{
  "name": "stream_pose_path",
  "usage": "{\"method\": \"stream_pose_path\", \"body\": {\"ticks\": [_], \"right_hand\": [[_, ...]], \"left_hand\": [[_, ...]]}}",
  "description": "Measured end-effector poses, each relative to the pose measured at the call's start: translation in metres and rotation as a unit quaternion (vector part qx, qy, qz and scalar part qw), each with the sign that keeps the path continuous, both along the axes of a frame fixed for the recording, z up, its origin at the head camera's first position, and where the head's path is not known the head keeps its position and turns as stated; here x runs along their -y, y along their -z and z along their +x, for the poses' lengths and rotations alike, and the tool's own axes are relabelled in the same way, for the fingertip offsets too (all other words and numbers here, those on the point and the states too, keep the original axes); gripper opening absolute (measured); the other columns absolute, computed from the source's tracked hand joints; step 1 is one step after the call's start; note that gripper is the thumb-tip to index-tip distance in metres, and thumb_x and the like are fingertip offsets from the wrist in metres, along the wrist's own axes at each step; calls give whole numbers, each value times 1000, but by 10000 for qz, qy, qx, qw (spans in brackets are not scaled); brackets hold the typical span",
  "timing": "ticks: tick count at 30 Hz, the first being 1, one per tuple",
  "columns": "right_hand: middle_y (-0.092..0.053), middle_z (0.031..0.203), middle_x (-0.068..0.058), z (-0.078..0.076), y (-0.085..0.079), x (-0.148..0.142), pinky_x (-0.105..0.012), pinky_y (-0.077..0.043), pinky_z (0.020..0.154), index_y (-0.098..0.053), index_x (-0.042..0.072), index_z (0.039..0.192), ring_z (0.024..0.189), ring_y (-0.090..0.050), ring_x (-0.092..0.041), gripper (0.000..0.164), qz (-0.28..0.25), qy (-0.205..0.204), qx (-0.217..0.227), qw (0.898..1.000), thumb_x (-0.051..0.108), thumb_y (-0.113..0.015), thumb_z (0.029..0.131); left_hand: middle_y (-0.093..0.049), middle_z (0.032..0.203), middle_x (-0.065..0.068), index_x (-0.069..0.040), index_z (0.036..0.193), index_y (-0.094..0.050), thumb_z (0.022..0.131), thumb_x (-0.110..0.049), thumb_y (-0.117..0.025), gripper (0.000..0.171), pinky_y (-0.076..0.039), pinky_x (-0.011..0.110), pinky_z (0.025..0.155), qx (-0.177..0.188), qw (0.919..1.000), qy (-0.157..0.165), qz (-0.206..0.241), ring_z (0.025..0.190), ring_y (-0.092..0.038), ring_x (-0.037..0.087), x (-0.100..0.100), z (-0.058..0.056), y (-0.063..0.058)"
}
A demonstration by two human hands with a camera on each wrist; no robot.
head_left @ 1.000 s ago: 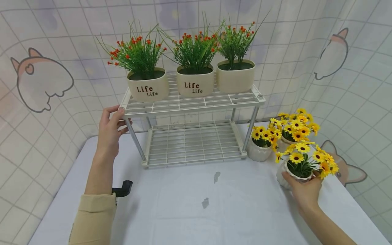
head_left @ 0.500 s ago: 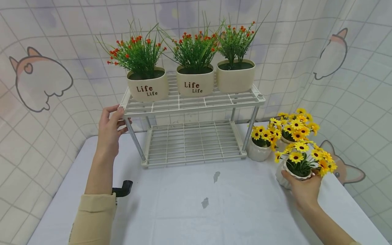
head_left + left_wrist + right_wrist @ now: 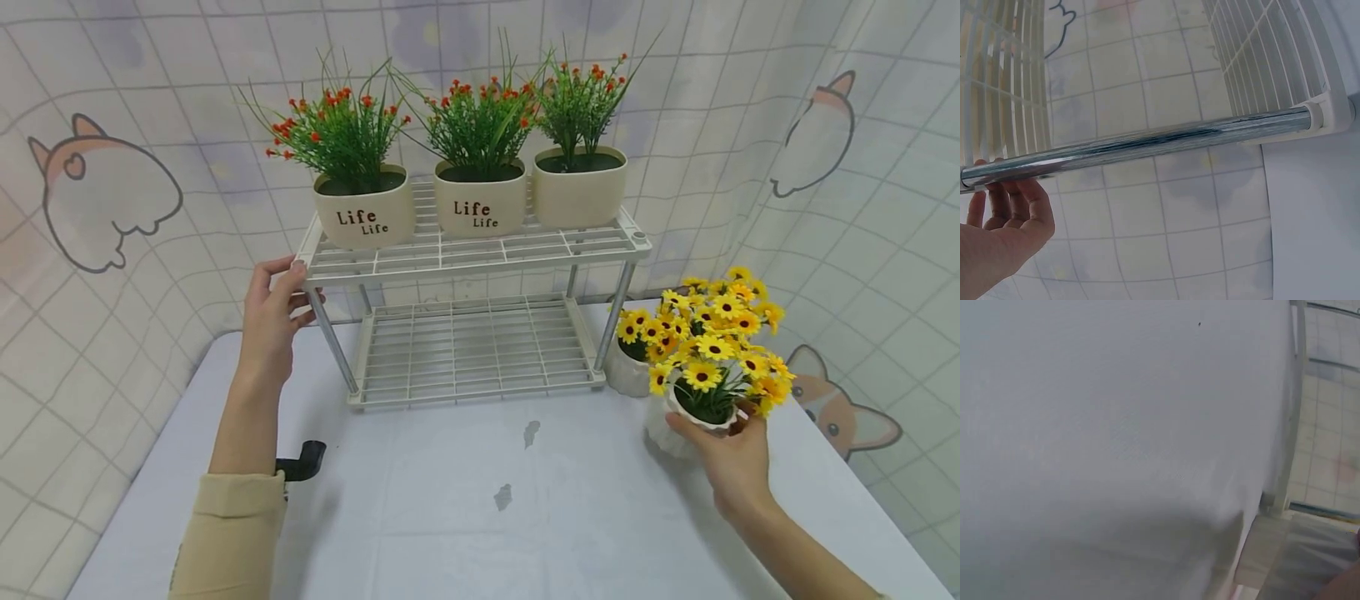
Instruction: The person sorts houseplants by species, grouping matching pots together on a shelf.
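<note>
At right, my right fingers (image 3: 692,432) grip a yellow-flowered pot (image 3: 705,400), left fingers (image 3: 1036,203) the rack (image 3: 465,270); likely pickup; next, carry level.

White pot (image 3: 666,430), yellow flowers (image 3: 716,350), gripped at rim, right of upright two-tier rack (image 3: 480,269)

Here's your wire-grid rack (image 3: 480,270), white and smooth, plastic-looking with a low sheen, and its post (image 3: 1210,130) flashes up as glossy, streaky metal! Your cream planters (image 3: 577,200) go smooth and matt, plastic by the look, under plasticky green sprigs (image 3: 348,142). Your white flowerpot (image 3: 664,429) reads ceramic-like, pale and faintly shiny, its yellow daisies (image 3: 714,347) matt and fabric-like. Smooth, matt tablecloth (image 3: 600,500) below you, thin, rippled cloth-like curtain (image 3: 206,225) behind, matt cloth on your sleeve (image 3: 232,533).
</note>
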State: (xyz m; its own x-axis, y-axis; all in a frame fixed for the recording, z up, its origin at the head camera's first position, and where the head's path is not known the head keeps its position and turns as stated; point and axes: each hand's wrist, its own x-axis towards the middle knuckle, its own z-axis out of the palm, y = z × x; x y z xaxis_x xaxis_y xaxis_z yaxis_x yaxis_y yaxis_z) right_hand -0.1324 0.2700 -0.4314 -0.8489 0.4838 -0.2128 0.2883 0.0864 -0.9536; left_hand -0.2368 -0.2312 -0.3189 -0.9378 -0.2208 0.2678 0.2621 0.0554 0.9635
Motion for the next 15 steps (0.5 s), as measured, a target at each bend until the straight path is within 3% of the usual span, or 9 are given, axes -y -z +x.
{"method": "stream_pose_path", "body": {"ticks": [9, 15], "right_hand": [[-15, 166, -20, -4, -16, 28, -51, -31, 115, -3, 6, 163, 148, -23, -36, 124, 292, -852, 169, 9958, 40, -89, 81], [-25, 162, -17, -11, -24, 49, -47, -38, 110, -11, 8, 162, 141, -30, -31, 116, 382, -1369, -281, 9895, 35, -89, 82]], "left_hand": [[-61, 115, 2, -19, 136, -49, 106, -40, -55, 37, -43, 34, 90, -22, 10000, 40, 38, 100, -59, 18, 0, 0, 1], [-61, 115, 2, -18, 137, -49, 106, -40, -55, 38, -43, 33, 90, -40, 10000, 1, -16, 101, -59, 19, 1, 0, 0]]}}
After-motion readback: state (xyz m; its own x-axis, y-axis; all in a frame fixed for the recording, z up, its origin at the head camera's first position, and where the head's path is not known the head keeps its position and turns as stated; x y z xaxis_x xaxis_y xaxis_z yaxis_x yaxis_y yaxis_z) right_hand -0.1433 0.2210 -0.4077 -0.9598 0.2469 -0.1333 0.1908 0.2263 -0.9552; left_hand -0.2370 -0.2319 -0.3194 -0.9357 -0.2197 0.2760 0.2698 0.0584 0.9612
